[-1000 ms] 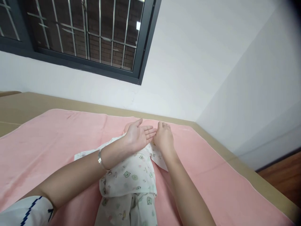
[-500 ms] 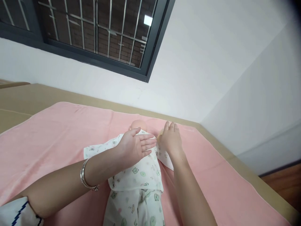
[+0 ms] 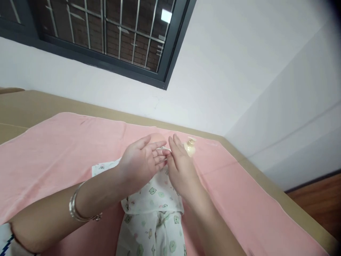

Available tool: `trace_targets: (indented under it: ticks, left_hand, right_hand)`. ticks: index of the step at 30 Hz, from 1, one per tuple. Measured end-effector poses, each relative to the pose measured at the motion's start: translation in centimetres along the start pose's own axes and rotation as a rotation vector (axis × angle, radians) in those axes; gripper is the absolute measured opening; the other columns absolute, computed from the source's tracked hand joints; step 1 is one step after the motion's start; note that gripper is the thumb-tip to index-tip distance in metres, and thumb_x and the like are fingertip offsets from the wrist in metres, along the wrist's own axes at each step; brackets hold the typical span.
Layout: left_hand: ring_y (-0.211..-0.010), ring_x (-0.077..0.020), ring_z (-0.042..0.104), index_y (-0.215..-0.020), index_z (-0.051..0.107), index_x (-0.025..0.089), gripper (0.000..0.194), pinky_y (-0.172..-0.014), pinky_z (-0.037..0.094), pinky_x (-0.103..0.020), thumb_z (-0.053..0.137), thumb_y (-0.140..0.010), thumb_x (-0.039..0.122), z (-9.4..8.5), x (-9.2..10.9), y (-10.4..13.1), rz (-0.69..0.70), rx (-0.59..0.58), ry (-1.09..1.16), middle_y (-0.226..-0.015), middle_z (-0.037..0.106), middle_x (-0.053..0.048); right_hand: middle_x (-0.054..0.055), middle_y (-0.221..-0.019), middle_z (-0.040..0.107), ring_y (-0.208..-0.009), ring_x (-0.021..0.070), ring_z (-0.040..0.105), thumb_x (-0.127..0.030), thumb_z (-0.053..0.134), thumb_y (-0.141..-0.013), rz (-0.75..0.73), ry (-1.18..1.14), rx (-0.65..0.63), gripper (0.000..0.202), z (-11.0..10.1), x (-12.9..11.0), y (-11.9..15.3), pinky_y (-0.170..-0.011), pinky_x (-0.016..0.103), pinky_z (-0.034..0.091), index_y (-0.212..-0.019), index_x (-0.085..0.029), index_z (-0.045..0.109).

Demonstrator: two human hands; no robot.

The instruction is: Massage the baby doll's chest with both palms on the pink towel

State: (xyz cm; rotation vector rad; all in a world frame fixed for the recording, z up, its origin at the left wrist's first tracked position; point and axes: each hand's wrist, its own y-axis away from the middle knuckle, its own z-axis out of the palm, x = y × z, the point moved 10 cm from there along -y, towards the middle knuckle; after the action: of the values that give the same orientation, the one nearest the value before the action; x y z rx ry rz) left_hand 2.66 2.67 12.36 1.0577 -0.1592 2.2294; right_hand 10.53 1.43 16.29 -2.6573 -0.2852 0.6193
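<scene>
"Where's the printed outfit (image 3: 153, 195)?"

"Lying on the pink cloth (image 3: 58, 145), sleeve out to the left, a rounded, skin-toned shape (image 3: 157, 137) at its top end."

"And the hands?"

"Both are above its upper part. The left hand (image 3: 141, 160) is palm up, fingers loosely curled; the right hand (image 3: 181, 167) has its fingers straight and close together. Their fingertips seem to meet, and I see nothing pinched. Whether anything lies between them, I can't tell."

"What's changed?"

"Half a second earlier the right hand covers most of the cream-coloured bottle (image 3: 190, 147). Now that shows clear, right of the outfit's top. I'd judge the hands are busy with each other, the bottle let go."

"Beyond?"

"A barred window (image 3: 106, 46), past the outfit's top end."
</scene>
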Motion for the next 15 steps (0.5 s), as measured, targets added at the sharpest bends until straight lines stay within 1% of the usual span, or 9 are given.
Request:
trace_targets:
  ticks: [2,5,8,10,13,15]
  left_hand:
    - [-0.134,-0.0278,0.049,-0.146,0.037,0.014,0.071,-0.115,0.036,-0.045,0.017,-0.095,0.058,0.8,1.0,0.9,0.053,-0.083,-0.064,-0.139,0.055,-0.016]
    - [-0.134,-0.0299,0.048,-0.143,0.043,0.019,0.074,-0.113,0.038,-0.047,0.014,-0.093,0.064,1.5,1.4,2.1,0.067,-0.171,-0.222,-0.137,0.057,-0.013]
    - [-0.135,-0.0323,0.046,-0.138,0.049,0.022,0.076,-0.111,0.039,-0.049,0.015,-0.091,0.07,1.5,1.3,2.8,0.06,-0.172,-0.319,-0.135,0.059,-0.011]
    - [-0.137,-0.0324,0.045,-0.138,0.049,0.022,0.077,-0.111,0.04,-0.05,0.014,-0.089,0.072,1.6,1.3,3.0,0.077,-0.161,-0.332,-0.135,0.059,-0.01]
    - [-0.14,-0.0317,0.041,-0.139,0.048,0.023,0.079,-0.112,0.039,-0.052,0.012,-0.089,0.073,1.8,0.6,2.9,0.094,-0.147,-0.298,-0.135,0.059,-0.009]
    - [-0.141,-0.0325,0.039,-0.137,0.051,0.024,0.077,-0.111,0.04,-0.053,0.015,-0.09,0.072,1.7,-0.3,2.8,0.129,-0.112,-0.276,-0.133,0.06,-0.008]
  right_hand:
    - [0.009,-0.162,0.019,-0.15,0.0269,0.014,-0.03,0.029,-0.101,-0.034,-0.052,0.027,0.055,-0.4,-2.1,1.2,-0.12,0.057,0.023,-0.155,-0.02,0.022]
    - [0.007,-0.163,0.014,-0.15,0.032,0.001,-0.038,0.035,-0.101,-0.149,-0.046,0.014,0.061,-0.4,-5.3,2.6,-0.119,0.064,0.019,-0.156,-0.021,0.015]
    - [0.009,-0.163,0.015,-0.148,0.0393,-0.012,-0.046,0.043,-0.097,-0.24,-0.01,-0.013,0.072,-0.1,-7.4,3.7,-0.115,0.074,0.009,-0.157,-0.019,0.014]
    - [0.011,-0.162,0.014,-0.147,0.0416,-0.013,-0.051,0.047,-0.095,-0.248,0.001,-0.01,0.08,0.0,-7.8,4.0,-0.114,0.076,0.006,-0.157,-0.017,0.008]
    - [0.014,-0.162,0.012,-0.148,0.0417,-0.01,-0.057,0.05,-0.091,-0.289,0.005,-0.026,0.093,0.4,-8.5,4.6,-0.114,0.075,0.004,-0.157,-0.016,-0.002]
    - [0.014,-0.163,0.008,-0.148,0.0408,-0.009,-0.059,0.05,-0.091,-0.338,0.0,-0.042,0.096,0.6,-9.1,4.9,-0.116,0.072,0.004,-0.156,-0.015,-0.004]
